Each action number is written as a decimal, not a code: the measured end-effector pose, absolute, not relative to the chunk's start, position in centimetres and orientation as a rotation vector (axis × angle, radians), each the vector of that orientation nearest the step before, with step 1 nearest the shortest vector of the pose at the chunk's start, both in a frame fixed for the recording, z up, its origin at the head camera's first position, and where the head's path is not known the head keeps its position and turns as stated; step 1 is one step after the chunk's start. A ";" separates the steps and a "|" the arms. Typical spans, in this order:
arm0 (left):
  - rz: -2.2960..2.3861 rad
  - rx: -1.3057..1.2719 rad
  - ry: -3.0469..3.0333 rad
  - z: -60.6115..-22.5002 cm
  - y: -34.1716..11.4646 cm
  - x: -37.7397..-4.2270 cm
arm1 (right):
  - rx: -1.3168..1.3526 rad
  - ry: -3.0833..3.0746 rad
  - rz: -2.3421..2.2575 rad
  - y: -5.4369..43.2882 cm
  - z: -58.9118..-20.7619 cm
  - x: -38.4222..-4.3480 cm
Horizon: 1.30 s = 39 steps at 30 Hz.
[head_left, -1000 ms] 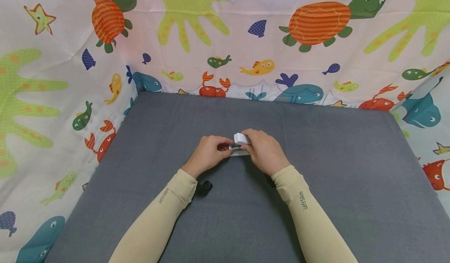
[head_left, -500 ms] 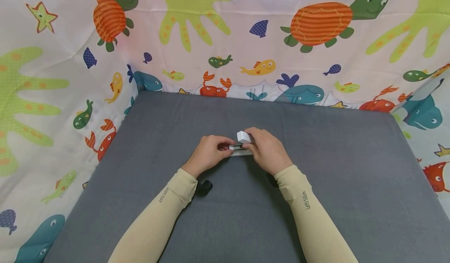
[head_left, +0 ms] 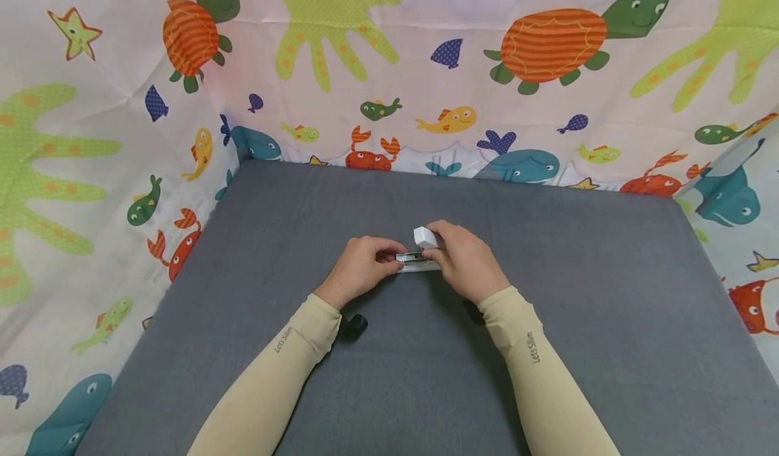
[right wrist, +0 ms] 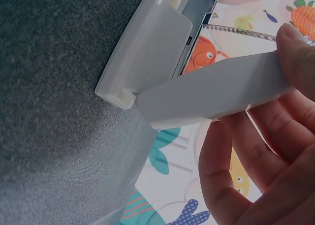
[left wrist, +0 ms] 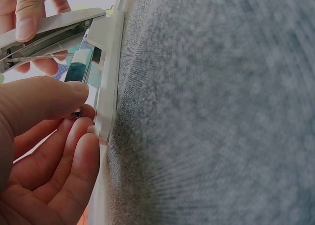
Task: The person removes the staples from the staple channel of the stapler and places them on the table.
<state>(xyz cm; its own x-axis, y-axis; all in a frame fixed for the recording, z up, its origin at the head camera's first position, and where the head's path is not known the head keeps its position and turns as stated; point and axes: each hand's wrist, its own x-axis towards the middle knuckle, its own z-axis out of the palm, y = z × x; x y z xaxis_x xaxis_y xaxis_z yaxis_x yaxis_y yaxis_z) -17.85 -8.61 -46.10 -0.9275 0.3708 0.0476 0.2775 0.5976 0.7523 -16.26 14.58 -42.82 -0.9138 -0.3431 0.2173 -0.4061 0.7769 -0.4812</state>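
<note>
While the head view looks down on a grey table (head_left: 548,293), a white stapler (head_left: 418,256) lies at its middle between both hands, long axis running left to right, with open cloth on every side and the edges well apart. The right hand (head_left: 465,266) pinches the raised lid; the left hand (head_left: 365,266) is at the stapler's left end. From the left wrist, the fingertips (left wrist: 74,94) pinch something small at the open metal channel (left wrist: 81,62), base flat on the cloth. From the right wrist, the lid (right wrist: 216,89) tilts up from the base (right wrist: 142,52), gripped by curled fingers (right wrist: 295,52).
</note>
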 end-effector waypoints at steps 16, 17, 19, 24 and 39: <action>1.246 0.524 2.703 -46.5 -8.7 -17.8 | 0.564 -2.891 0.869 15.2 -42.7 -16.3; 1.244 0.526 2.706 -46.6 -8.7 -17.8 | 0.562 -2.894 0.870 15.2 -42.7 -16.3; 1.242 0.533 2.711 -46.6 -8.7 -17.9 | 0.552 -2.897 0.873 15.3 -42.6 -16.3; 1.241 0.537 2.726 -46.4 -8.5 -17.9 | 0.538 -2.888 0.890 15.8 -42.3 -16.4; 1.254 0.525 2.727 -46.4 -8.5 -17.9 | 0.514 -2.909 0.921 16.7 -41.7 -16.3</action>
